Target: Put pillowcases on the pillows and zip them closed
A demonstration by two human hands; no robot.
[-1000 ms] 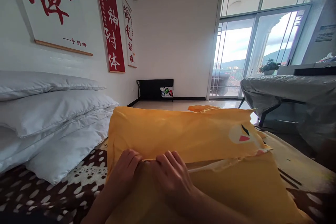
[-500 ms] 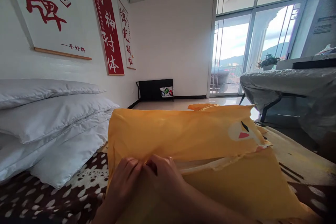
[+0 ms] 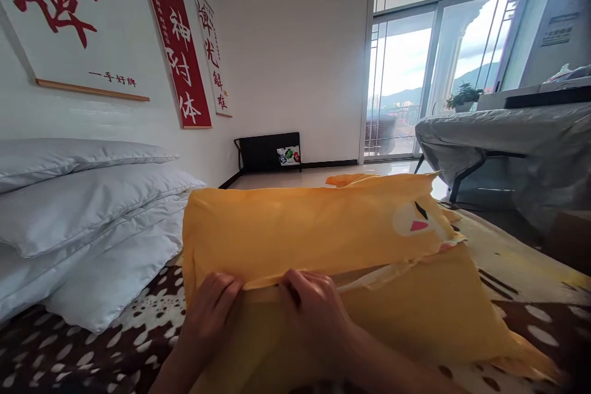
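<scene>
A yellow pillowcase (image 3: 286, 221) with a printed face at its right end lies in front of me, bulky as if filled. Along its near side runs a slit, gaping on the right, where a pale inner edge (image 3: 378, 277) shows. My left hand (image 3: 210, 311) pinches the pillowcase at the left part of this slit. A short way to the right, my right hand (image 3: 318, 308) has thumb and finger closed on the slit's edge. Between both hands the edges lie together. Whether a zipper pull is between my right fingers is hidden.
White pillows (image 3: 101, 209) are stacked at the left on a brown spotted blanket (image 3: 152, 301). A plastic-covered table (image 3: 498, 129) stands at the right, near glass doors (image 3: 401, 86). A black folded piece (image 3: 258, 152) leans against the far wall.
My right hand has slid right along the slit, away from my left hand, and the gap on the right is shorter. My left hand keeps its hold. The view has shifted slightly.
</scene>
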